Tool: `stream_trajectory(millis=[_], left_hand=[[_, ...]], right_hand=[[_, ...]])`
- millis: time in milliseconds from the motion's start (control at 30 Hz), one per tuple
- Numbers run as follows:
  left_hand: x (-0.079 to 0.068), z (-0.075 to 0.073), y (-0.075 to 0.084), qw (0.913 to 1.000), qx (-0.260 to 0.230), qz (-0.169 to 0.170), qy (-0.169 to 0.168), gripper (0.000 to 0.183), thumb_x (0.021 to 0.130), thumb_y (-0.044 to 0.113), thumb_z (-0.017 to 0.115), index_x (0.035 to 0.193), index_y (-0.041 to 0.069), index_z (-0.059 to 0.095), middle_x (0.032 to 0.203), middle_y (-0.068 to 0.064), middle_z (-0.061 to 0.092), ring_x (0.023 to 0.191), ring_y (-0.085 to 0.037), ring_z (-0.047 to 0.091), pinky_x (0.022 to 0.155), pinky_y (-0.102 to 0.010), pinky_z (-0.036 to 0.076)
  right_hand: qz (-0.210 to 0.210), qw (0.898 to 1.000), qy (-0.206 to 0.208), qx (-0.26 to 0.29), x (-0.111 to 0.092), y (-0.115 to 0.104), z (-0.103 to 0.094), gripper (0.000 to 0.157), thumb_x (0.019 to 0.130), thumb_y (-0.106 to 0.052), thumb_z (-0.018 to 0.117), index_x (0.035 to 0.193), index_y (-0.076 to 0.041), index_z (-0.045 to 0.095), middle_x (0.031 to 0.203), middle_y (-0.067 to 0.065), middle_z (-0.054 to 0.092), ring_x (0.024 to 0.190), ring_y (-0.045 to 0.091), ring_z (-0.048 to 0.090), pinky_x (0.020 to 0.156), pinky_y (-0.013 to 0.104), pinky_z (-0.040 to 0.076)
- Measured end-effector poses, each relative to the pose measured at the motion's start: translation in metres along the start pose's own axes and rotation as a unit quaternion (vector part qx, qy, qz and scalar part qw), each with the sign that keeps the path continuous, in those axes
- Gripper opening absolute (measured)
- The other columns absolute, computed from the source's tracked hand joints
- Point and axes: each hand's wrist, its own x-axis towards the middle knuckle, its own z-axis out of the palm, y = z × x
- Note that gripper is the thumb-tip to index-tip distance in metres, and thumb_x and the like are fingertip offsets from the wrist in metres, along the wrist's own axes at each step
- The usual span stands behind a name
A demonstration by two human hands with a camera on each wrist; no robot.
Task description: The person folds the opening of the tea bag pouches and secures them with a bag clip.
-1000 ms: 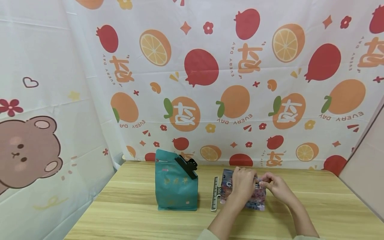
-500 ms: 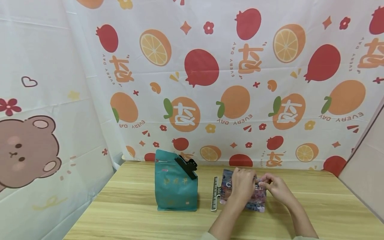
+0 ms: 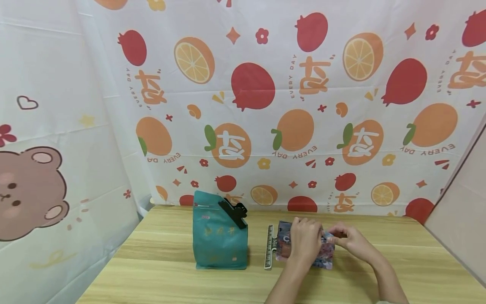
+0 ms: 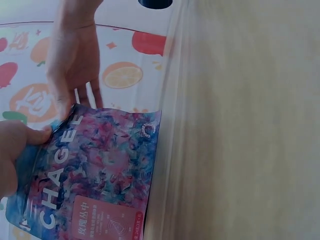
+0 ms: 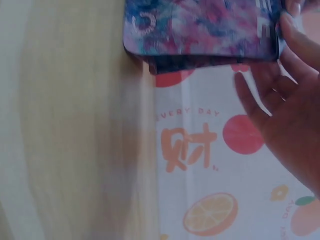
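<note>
A blue, pink and purple pouch lettered CHAGEE (image 3: pixel 324 255) stands on the table, right of the middle. My left hand (image 3: pixel 305 238) grips its top edge and covers much of its front in the head view. In the left wrist view the left thumb (image 4: pixel 40 135) lies on the band along that edge. My right hand (image 3: pixel 353 242) pinches the top right corner, and its other fingers (image 5: pixel 247 95) spread behind the pouch in the right wrist view. The top looks folded over. Just left of the pouch lies a long clip-like piece with a piano-key pattern (image 3: pixel 268 247).
A teal pouch (image 3: pixel 220 242) stands on the wooden table (image 3: pixel 152 261) to the left, with a black clip (image 3: pixel 233 212) set slantwise on its upper right corner. A fruit-print cloth (image 3: pixel 296 93) hangs behind the table, and a bear-print cloth (image 3: pixel 76 105) on the left.
Both hands and the pouch's top edge have come down slightly, while its bottom stays on the table. The head view has shifted a little. The teal pouch has not moved.
</note>
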Motion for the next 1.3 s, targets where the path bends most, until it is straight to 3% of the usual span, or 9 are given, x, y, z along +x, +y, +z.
stream_trajectory(millis=[167, 367, 667, 800, 1000, 1133, 1300], left_hand=[[0.0, -0.004, -0.001, 0.9996, -0.024, -0.002, 0.017, 0.012, 0.068, 0.03, 0.08, 0.066, 0.025, 0.07, 0.064, 0.015, 0.062, 0.056, -0.001, 0.049, 0.058, -0.017, 0.031], [0.001, -0.008, -0.003, 0.9992, -0.036, 0.01, 0.013, 0.008, 0.068, 0.026, 0.079, 0.066, 0.025, 0.071, 0.062, 0.015, 0.062, 0.053, 0.0, 0.049, 0.057, -0.015, 0.028], [0.003, -0.018, -0.007, 0.997, -0.021, 0.007, -0.074, 0.006, 0.078, 0.034, 0.072, 0.075, 0.028, 0.072, 0.071, 0.016, 0.064, 0.06, -0.001, 0.05, 0.061, -0.019, 0.029], [0.003, -0.019, -0.007, 0.9959, 0.005, 0.002, -0.09, 0.011, 0.081, 0.04, 0.068, 0.079, 0.03, 0.072, 0.073, 0.017, 0.064, 0.065, -0.002, 0.051, 0.065, -0.022, 0.032], [0.001, -0.014, -0.007, 0.9981, 0.003, -0.001, -0.061, 0.01, 0.078, 0.04, 0.071, 0.077, 0.03, 0.072, 0.072, 0.018, 0.064, 0.063, -0.001, 0.052, 0.068, -0.023, 0.034], [0.001, -0.013, -0.008, 0.9994, -0.01, -0.002, -0.034, 0.008, 0.075, 0.037, 0.074, 0.075, 0.029, 0.073, 0.07, 0.017, 0.064, 0.059, 0.0, 0.051, 0.065, -0.021, 0.033], [0.003, -0.011, -0.009, 0.9994, -0.018, -0.003, -0.03, 0.005, 0.073, 0.036, 0.076, 0.075, 0.031, 0.074, 0.067, 0.018, 0.064, 0.054, 0.0, 0.049, 0.061, -0.02, 0.029]], right_hand=[[0.002, 0.999, -0.026, 0.027, -0.004, 0.002, -0.005, 0.018, 0.089, -0.015, 0.061, 0.101, -0.002, 0.063, 0.098, 0.008, 0.06, 0.09, 0.02, 0.057, 0.073, 0.03, 0.047], [0.001, 0.999, -0.003, 0.037, -0.003, 0.002, -0.002, 0.013, 0.086, -0.014, 0.064, 0.092, -0.002, 0.065, 0.089, 0.006, 0.063, 0.082, 0.016, 0.06, 0.07, 0.031, 0.05], [-0.002, 0.999, 0.029, 0.034, 0.0, 0.005, 0.005, 0.011, 0.084, -0.011, 0.066, 0.087, 0.0, 0.067, 0.081, 0.005, 0.065, 0.071, 0.013, 0.059, 0.061, 0.03, 0.05], [0.011, 0.999, 0.028, 0.033, 0.0, 0.008, 0.004, 0.012, 0.084, -0.013, 0.066, 0.087, -0.001, 0.067, 0.081, 0.004, 0.064, 0.071, 0.013, 0.058, 0.061, 0.03, 0.049], [-0.012, 0.999, -0.015, 0.036, -0.001, 0.008, -0.001, 0.012, 0.087, -0.011, 0.063, 0.091, 0.0, 0.063, 0.082, 0.006, 0.062, 0.073, 0.015, 0.058, 0.064, 0.031, 0.05], [-0.005, 0.997, -0.054, 0.047, -0.001, -0.002, -0.005, 0.021, 0.09, -0.012, 0.059, 0.105, 0.003, 0.06, 0.098, 0.013, 0.061, 0.089, 0.019, 0.059, 0.072, 0.029, 0.05], [0.006, 0.998, -0.052, 0.039, 0.003, -0.016, -0.004, 0.027, 0.093, -0.016, 0.055, 0.112, 0.003, 0.059, 0.105, 0.014, 0.06, 0.094, 0.021, 0.057, 0.073, 0.03, 0.049]])
